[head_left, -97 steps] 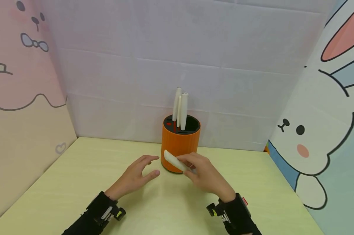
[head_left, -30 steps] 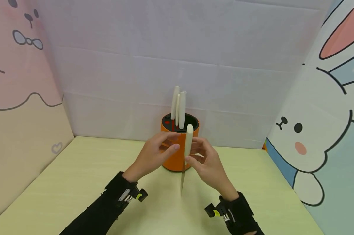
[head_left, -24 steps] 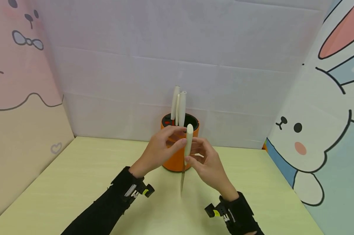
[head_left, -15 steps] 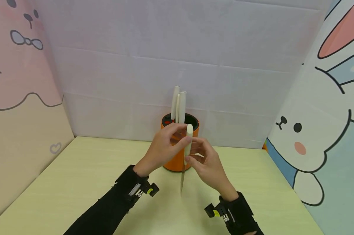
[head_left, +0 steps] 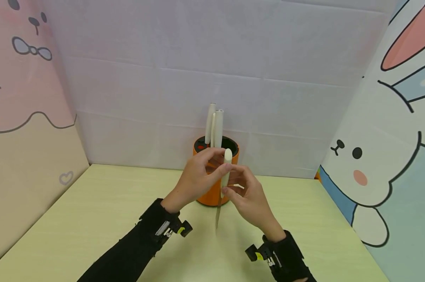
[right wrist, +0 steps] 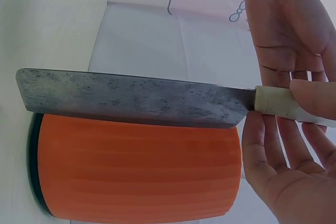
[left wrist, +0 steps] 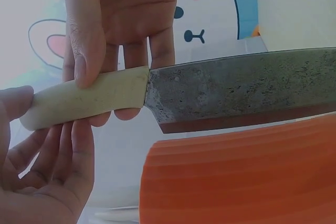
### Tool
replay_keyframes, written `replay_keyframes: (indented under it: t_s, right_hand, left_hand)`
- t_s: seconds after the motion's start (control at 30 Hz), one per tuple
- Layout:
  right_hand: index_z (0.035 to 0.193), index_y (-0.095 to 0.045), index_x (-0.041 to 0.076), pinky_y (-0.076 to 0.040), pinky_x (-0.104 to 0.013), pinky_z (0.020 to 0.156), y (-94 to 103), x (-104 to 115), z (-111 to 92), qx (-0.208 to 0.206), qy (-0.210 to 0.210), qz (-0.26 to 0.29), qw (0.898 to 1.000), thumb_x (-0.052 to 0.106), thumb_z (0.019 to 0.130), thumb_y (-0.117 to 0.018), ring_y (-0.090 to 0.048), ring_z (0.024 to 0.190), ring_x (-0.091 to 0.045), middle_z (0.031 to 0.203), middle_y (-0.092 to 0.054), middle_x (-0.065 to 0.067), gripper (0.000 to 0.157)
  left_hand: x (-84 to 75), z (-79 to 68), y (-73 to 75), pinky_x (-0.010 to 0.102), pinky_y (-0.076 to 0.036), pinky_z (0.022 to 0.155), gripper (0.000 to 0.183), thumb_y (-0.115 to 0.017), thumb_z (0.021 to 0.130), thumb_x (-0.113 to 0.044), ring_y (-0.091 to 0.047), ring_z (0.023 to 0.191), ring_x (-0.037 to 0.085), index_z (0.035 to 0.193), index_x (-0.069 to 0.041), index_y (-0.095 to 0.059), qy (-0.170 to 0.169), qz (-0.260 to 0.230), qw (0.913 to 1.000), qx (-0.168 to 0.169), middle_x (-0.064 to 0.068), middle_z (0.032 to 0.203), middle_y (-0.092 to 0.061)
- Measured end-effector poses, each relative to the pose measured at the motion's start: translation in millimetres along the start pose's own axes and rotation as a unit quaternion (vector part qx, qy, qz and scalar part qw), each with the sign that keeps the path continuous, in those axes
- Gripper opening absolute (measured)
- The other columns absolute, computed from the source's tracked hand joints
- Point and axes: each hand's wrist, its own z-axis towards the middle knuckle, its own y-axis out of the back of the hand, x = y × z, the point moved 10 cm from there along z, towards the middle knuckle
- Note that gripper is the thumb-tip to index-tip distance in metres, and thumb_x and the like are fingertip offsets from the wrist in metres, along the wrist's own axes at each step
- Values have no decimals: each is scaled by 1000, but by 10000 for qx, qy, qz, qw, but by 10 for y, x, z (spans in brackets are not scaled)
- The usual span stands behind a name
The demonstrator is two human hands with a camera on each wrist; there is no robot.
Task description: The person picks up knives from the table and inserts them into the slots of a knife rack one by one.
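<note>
Upright in front of the orange knife holder [head_left: 212, 194] is a kitchen knife [head_left: 225, 178], its pale handle up and its blade [right wrist: 136, 98] pointing down. The blade is broad, grey and spotted, with a squared end. My right hand [head_left: 249, 197] pinches the lower handle near the blade. Higher up, my left hand [head_left: 195, 180] has its thumb and fingers around the handle's top end. In the left wrist view the thumb of the left hand [left wrist: 47, 182] lies at the handle's butt. The handle's middle is partly hidden by fingers.
White-handled utensils [head_left: 218, 127] stand in slots of the holder's black top, the right side of which has a larger opening. Behind the pale yellow table [head_left: 128, 203] rises a white wall covering [head_left: 163, 98]. Cartoon panels [head_left: 367, 156] flank both sides.
The right hand has turned the knife from lying slanted to upright, blade down. My left hand has moved right and up, from apart to the handle's top end. Recently both hands hold nearly still.
</note>
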Motion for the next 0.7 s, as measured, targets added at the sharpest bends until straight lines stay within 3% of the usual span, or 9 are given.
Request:
replay_keyframes:
  t_s: [0.37, 0.7]
  right_hand:
    - [129, -46, 3, -53, -45, 84, 9, 79, 18, -55, 224, -213, 9995, -9, 86, -65, -59, 95, -31, 109, -57, -16, 49]
    - [132, -46, 2, -52, -32, 87, 231, 60, -5, -201, 211, -472, 9985, -7, 87, -65, -58, 102, -34, 111, -58, -16, 50]
  left_hand:
    - [-14, 57, 84, 28, -54, 78, 36, -61, 95, -36, -58, 92, 7, 125, -17, -56, 103, -38, 9999, 16, -8, 100, -61]
    - [-208, 308, 319, 29, -55, 72, 29, -62, 95, -27, -62, 82, 8, 123, -19, -58, 34, -140, 9999, -10, -4, 96, -63]
